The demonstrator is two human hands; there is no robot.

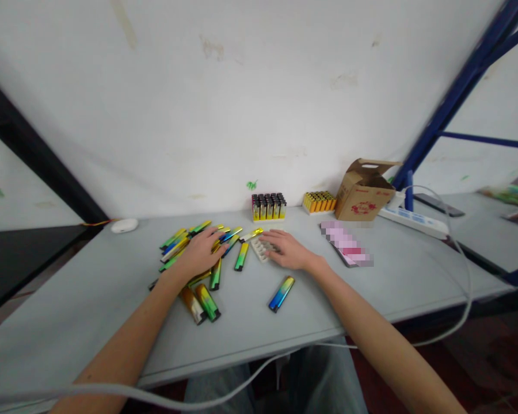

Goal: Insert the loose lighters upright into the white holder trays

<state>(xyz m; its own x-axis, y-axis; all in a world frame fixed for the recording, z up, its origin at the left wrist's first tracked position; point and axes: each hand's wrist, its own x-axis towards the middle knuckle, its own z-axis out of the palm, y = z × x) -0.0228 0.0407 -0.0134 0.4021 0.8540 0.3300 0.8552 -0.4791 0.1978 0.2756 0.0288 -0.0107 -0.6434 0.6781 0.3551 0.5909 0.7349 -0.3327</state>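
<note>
My left hand [202,252] lies over a loose pile of shiny green, yellow and blue lighters [175,246], its fingers apart and touching some of them. My right hand [290,251] grips a small white tray with holes [259,249], thumb in front and fingers across the back, hiding much of it. A yellow lighter [252,234] lies by the tray's left back corner. Between the hands is a green-yellow lighter [241,257]. Nearer the front edge lies a blue-gold lighter [281,294].
Against the wall stand a filled tray of upright lighters [269,207] and a tray of orange-yellow ones [320,202]. To their right are an opened cardboard box [363,194], a blurred pink phone-like item [346,244] and a power strip [414,222]. A white cable [465,287] loops across the front.
</note>
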